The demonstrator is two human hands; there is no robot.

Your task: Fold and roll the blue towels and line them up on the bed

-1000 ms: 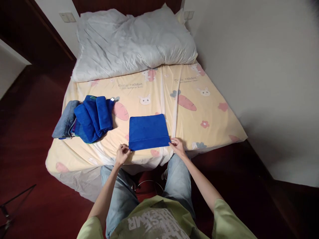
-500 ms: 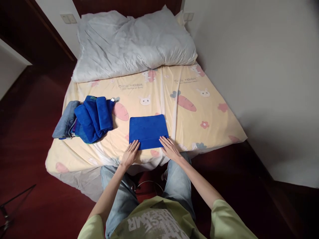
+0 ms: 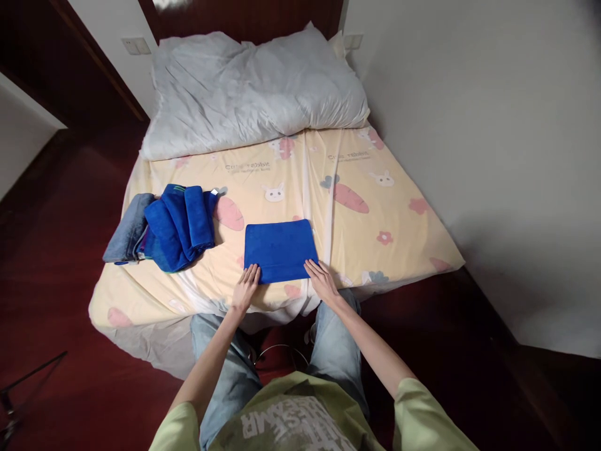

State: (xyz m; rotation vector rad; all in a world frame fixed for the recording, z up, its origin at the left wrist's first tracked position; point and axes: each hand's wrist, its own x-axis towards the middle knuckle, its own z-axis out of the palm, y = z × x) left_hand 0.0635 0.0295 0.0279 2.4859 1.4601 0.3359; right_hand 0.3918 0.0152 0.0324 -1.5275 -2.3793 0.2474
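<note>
A blue towel (image 3: 280, 245), folded into a flat rectangle, lies on the bed near its front edge. My left hand (image 3: 246, 287) rests at the towel's near left corner, fingers stretched out over its edge. On the opposite side, my right hand (image 3: 322, 280) lies with extended fingers on the near right corner. Neither thumb shows clearly. A low fold line runs across the towel between the hands. To the left sits a heap of rolled and folded blue towels (image 3: 176, 225), with a grey-blue rolled cloth (image 3: 130, 228) against its left side.
The bed (image 3: 404, 238) has a yellow sheet printed with rabbits and carrots. A large pale pillow (image 3: 258, 88) lies across its head end. A wall (image 3: 479, 156) stands on the right. Dark red floor (image 3: 42, 282) shows at the left, with a thin black stand (image 3: 32, 374).
My hands have shifted slightly outward along the towel's near edge, and its front strip looks flatter. The whole view has moved a little.
</note>
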